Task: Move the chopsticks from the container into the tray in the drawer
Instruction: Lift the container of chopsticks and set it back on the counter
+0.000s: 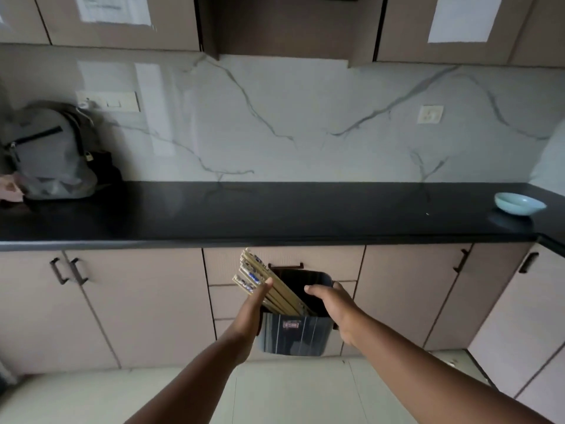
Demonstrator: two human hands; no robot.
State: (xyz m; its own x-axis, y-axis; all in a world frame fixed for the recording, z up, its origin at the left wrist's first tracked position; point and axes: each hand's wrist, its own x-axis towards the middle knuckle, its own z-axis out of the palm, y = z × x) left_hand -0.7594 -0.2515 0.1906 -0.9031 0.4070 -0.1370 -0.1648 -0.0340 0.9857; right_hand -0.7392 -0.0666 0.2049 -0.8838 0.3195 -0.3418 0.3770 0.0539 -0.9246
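Dark container (pixel 295 332) held up in front of the closed drawers (pixel 284 267), below the front edge of the black worktop (pixel 275 215). Right hand (pixel 333 307) clasping its right rim, left hand (pixel 253 307) against its left side with fingertips on the chopsticks (pixel 263 283), left grip not fully readable. Chopsticks bundled inside, leaning left, tips above the rim; pale blue bowl (pixel 519 204) near the worktop's right end, grey backpack (pixel 49 154) at its left end.

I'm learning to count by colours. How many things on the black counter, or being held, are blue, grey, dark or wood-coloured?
Light blue: 1, the bowl
Grey: 1, the backpack
Dark: 1, the container, held by both hands
Wood-coloured: 1 bundle of chopsticks; single sticks too bunched to count
Total: 4
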